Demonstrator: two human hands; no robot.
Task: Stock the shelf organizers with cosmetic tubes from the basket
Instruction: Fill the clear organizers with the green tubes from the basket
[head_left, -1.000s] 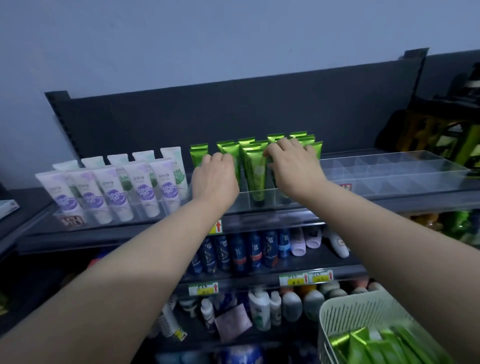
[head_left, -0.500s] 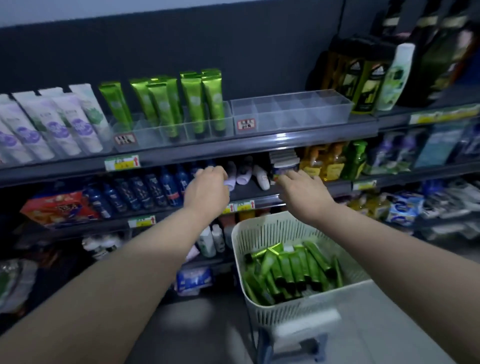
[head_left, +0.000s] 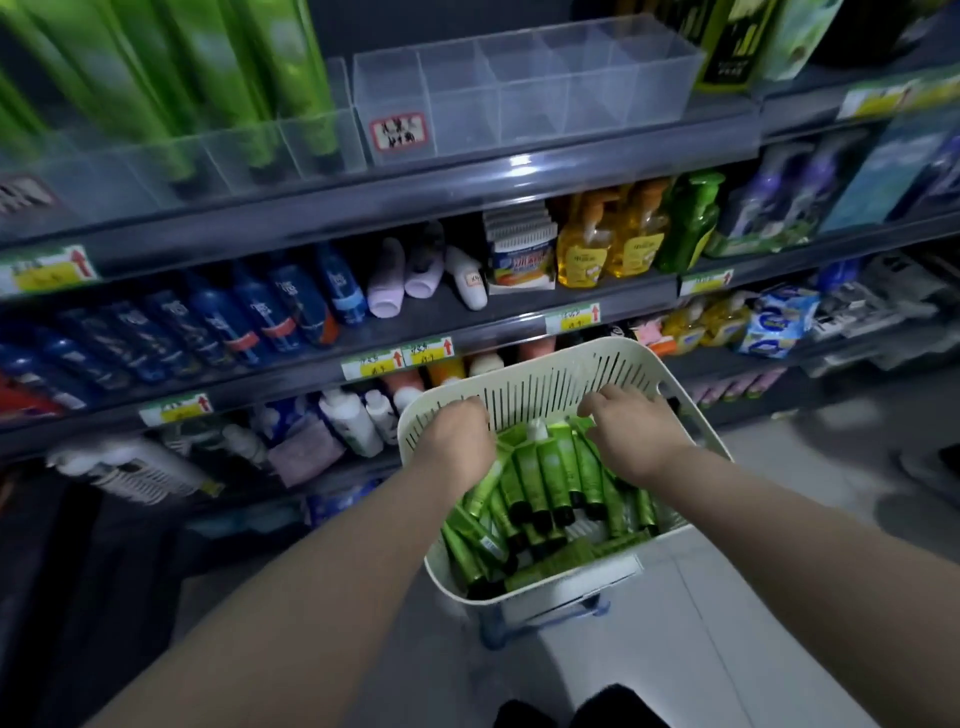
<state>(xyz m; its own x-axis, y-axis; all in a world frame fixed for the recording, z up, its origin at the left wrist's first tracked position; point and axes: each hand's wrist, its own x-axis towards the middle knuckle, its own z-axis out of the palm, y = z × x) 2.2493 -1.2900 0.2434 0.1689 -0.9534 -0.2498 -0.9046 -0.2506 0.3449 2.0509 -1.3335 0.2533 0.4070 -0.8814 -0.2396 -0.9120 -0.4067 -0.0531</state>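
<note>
Green cosmetic tubes (head_left: 545, 483) are seen heaped in a cream slotted basket (head_left: 545, 384), black caps mostly toward the camera. More green tubes (head_left: 291, 67) are stood upright in a clear divided shelf organizer (head_left: 311, 150), just beside a second clear organizer (head_left: 571, 104).

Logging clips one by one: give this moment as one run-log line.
stage: pick from basket | left hand: on green tubes, grasp unclear | right hand: on tubes, grasp unclear | clear organizer: empty
</note>
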